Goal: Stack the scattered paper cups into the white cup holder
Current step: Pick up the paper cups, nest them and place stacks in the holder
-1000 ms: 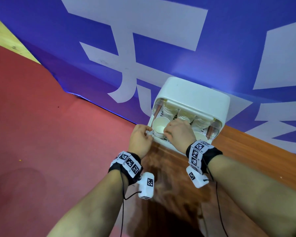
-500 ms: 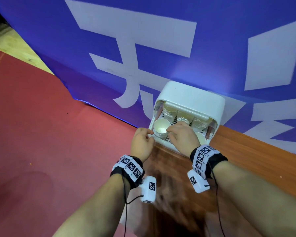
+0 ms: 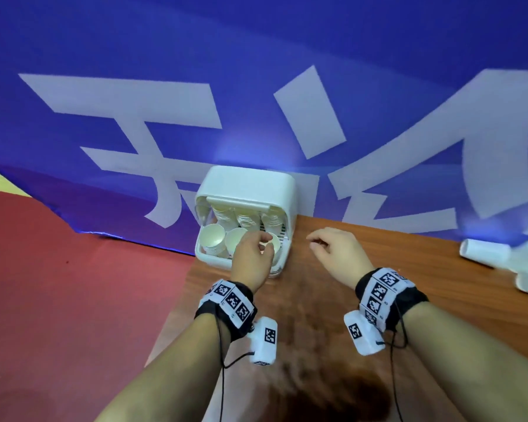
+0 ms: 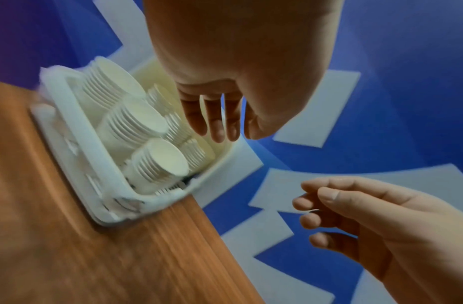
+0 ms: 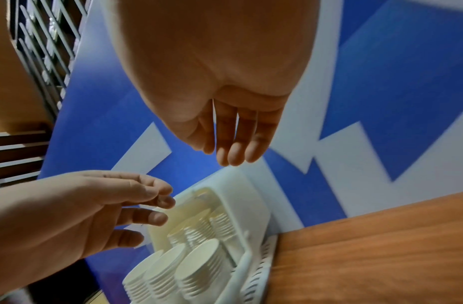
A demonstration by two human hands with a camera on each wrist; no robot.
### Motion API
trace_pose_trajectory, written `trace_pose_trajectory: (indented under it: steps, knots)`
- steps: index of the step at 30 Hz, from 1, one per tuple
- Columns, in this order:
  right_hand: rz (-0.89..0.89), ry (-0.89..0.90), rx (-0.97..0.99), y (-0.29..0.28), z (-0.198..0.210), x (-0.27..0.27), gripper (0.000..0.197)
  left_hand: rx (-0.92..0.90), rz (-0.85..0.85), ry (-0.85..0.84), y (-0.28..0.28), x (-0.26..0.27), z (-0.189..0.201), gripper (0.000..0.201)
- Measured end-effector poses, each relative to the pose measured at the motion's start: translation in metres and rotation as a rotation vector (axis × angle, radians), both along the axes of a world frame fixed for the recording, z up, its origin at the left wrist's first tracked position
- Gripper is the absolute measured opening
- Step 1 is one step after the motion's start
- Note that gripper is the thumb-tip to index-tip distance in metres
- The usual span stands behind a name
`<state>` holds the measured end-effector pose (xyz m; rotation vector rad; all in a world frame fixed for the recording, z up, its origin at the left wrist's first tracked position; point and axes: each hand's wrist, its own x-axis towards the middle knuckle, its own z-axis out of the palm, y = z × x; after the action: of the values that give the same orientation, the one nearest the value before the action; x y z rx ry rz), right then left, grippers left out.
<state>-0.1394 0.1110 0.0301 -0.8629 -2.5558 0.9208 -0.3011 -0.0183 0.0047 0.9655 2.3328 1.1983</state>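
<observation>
The white cup holder (image 3: 247,187) stands at the table's back left corner against the banner, with several stacks of paper cups (image 3: 212,239) inside. My left hand (image 3: 256,248) hovers over the holder's front right part, fingers relaxed and holding nothing (image 4: 217,125). My right hand (image 3: 323,245) hangs over the table just right of the holder, loosely curled and empty (image 5: 235,150). Loose white paper cups (image 3: 485,254) lie on their sides at the far right of the table. The stacks (image 4: 147,123) show tilted rims in the left wrist view.
The brown wooden table (image 3: 409,275) ends at its left edge just beside the holder, with red floor (image 3: 73,284) below. A blue banner with white characters (image 3: 287,71) rises directly behind the holder and table.
Both hands have let go of the front left cup stack. The right hand has moved right, off the holder; the left hand has shifted right. The view has turned right, bringing loose cups into sight.
</observation>
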Motion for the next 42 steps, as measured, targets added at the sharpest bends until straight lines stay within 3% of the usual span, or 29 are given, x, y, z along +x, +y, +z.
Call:
trace_pose_trajectory:
  steps: [7,16,23,30,35,42]
  knots:
    - [-0.225,0.022,-0.023,0.055,0.013,0.152,0.019,0.008,-0.197,0.073,0.088,0.127,0.016,0.015]
    - [-0.486,0.052,-0.114,0.130,0.000,0.379,0.020,-0.074,-0.443,0.079,0.199,0.346,0.015,0.017]
    - [-0.647,0.064,-0.176,0.182,-0.019,0.518,0.023,-0.113,-0.540,0.074,0.259,0.468,0.003,0.018]
    - [-0.874,-0.013,-0.356,0.205,-0.050,0.626,0.033,-0.185,-0.701,0.072,0.316,0.554,-0.022,0.018]
    - [-1.034,-0.089,-0.504,0.210,-0.074,0.678,0.042,-0.230,-0.797,-0.020,0.339,0.596,-0.047,0.021]
    - [-1.127,0.206,-0.963,0.205,-0.111,0.700,0.065,-0.286,-0.853,-0.026,0.353,0.628,-0.071,0.017]
